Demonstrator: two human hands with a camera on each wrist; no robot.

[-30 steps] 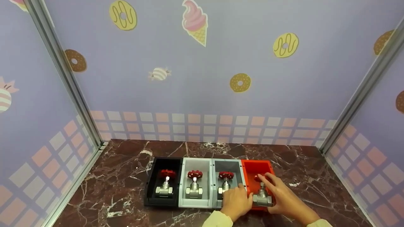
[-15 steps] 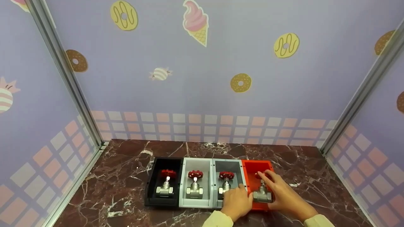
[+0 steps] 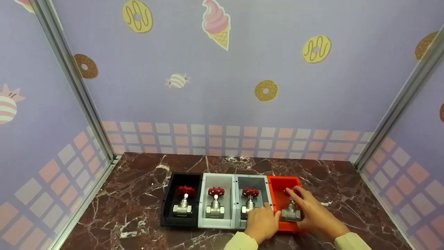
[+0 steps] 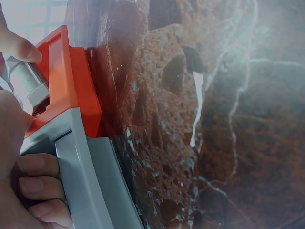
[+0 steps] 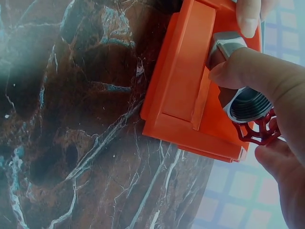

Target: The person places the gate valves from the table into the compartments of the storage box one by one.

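Observation:
A steel valve point(image 3: 291, 214) with a red handwheel point(image 5: 259, 133) stands in the orange box point(image 3: 284, 181) at the row's right end. My right hand point(image 3: 314, 214) holds this valve, the thumb against its metal body and the fingers at the handwheel. The right wrist view shows the valve's threaded opening. My left hand point(image 3: 262, 222) straddles the wall between the grey box point(image 3: 251, 180) and the orange one. Its fingers point(image 4: 40, 188) curl inside the grey box, and its thumb reaches the orange side. Partly hidden behind this hand is the grey box's valve point(image 3: 248, 208).
To the left, a white box point(image 3: 218, 180) holds another valve point(image 3: 215, 210), and a black box point(image 3: 186, 177) holds one more point(image 3: 182, 208). All boxes join in one row on a dark red marble-patterned tabletop point(image 3: 138, 201). Patterned panels point(image 3: 222, 104) enclose the back and sides.
The valve in the orange box has shifted slightly away from the box's front wall, together with my right hand. My left hand stays at the same wall. The head view has shifted a little.

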